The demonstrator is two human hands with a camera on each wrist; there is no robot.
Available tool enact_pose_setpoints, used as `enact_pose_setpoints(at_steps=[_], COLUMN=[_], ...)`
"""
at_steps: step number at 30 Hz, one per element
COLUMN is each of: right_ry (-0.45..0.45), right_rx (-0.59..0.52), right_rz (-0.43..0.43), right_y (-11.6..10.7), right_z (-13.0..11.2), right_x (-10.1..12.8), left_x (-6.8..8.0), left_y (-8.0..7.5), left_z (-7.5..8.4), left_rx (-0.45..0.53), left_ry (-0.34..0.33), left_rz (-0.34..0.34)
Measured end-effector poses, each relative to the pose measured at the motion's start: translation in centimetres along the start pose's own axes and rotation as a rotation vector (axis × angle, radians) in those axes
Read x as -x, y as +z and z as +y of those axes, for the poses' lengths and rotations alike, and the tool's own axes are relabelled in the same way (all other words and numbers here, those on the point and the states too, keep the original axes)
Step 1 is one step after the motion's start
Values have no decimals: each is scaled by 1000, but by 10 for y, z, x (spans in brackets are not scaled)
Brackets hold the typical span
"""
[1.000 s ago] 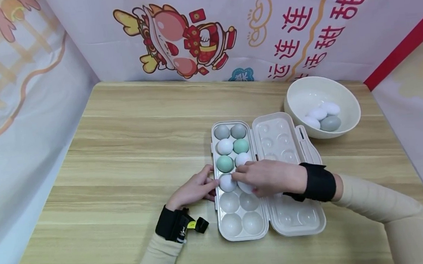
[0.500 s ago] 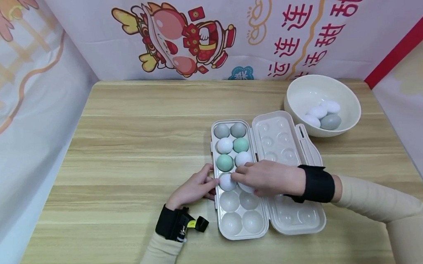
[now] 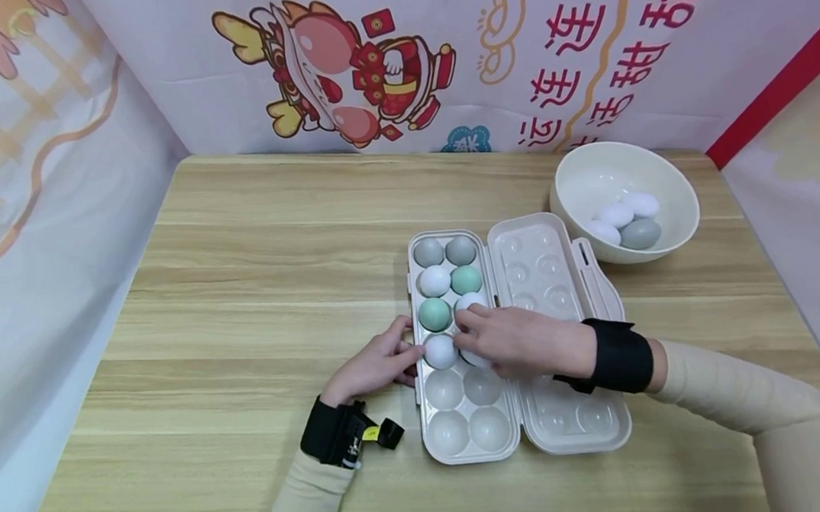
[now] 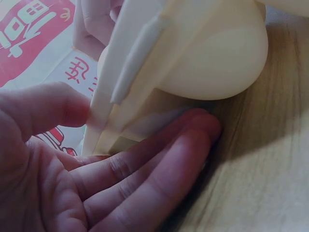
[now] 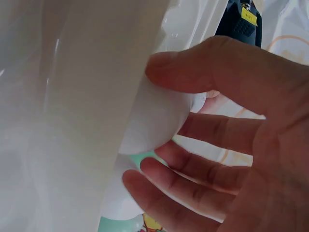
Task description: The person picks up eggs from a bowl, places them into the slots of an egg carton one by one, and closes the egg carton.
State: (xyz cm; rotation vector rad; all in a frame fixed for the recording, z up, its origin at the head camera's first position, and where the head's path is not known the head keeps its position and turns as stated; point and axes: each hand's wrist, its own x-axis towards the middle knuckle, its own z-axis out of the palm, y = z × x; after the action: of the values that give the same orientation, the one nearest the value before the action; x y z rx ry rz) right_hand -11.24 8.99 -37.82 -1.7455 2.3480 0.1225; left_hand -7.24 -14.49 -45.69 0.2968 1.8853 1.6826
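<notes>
Nothing much has moved; both hands stay at the egg box on the tabletop. Left hand lies flat against its side. Right hand holds a white egg, seen best from the right wrist.

Open cream plastic egg carton sits on the light wooden table, lid flat to its right. Eggs fill the far cups, near cups vacant. Round cream bowl behind-right of carton, eggs in it. Printed backdrop behind the table.
</notes>
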Motion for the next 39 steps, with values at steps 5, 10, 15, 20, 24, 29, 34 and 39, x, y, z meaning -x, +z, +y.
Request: enact_pose_setpoints(at_steps=[5,10,15,20,24,29,34,39], right_ry=[12,24,7,-6,35,108,177,238], right_rx=[7,-24,-36,-64,-89,-83,-83,-89], right_rz=[-43,-68,-34,45,85,111,123,157], right_y=[-2,-2,-2,-10,-20,-32,-42,-49], right_z=[3,4,7,14,23,40,64,91], right_x=[0,-1,2,10,16,26,38,51], left_x=[0,-1,-2,-3,-3,-2,-1,-1], left_y=[0,0,0,0,0,-1,0,0], left_z=[0,0,-1,-3,-5,-3,-2,-1], left_rx=[6,5,6,4,3,0,4,14], left_ry=[5,4,-2,-5,-5,0,2,0], left_rz=[1,-1,-5,-3,0,-4,-10,-18])
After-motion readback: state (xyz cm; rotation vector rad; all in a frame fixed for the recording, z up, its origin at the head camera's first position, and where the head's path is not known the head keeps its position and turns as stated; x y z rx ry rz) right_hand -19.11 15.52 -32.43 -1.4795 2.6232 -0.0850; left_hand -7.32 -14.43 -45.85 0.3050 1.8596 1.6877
